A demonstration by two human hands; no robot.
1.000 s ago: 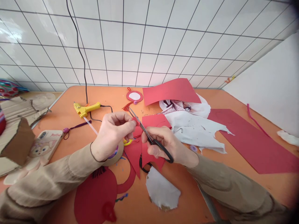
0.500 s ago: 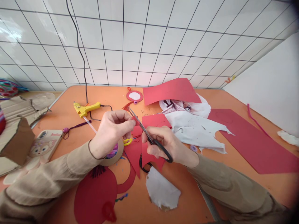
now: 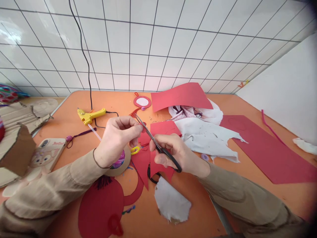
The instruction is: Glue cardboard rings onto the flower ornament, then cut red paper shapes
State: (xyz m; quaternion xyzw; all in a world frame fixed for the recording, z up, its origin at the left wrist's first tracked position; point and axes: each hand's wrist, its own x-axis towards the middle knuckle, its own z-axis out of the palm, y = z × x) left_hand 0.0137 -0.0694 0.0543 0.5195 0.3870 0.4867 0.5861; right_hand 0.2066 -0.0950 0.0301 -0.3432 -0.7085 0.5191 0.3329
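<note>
Between the thumb and forefinger of my left hand (image 3: 120, 138) is a small piece of red paper (image 3: 143, 125), mostly covered by the fingertips. My right hand (image 3: 177, 153) grips black-handled scissors (image 3: 155, 142), whose blades point up and left and lie against the red piece. Cut sheets of red paper (image 3: 162, 160) lie on the table below both hands. Under my left wrist sits a roll of tape (image 3: 126, 165), partly hidden, with yellow scissor-like handles (image 3: 135, 150) beside it. Red paper rounds (image 3: 99, 208) lie nearer to me.
A yellow glue gun (image 3: 91, 115) with a black cord stands at the left back. Cardboard (image 3: 17, 155) and a phone (image 3: 48, 155) lie left. White fabric (image 3: 208, 135), a scrap (image 3: 172, 201) and a large red sheet (image 3: 267, 148) lie right. A round red tag (image 3: 142, 101) is behind.
The red piece and scissor blades have shifted very slightly between my fingers. Both hands stay in nearly the same place, and the table things have not moved.
</note>
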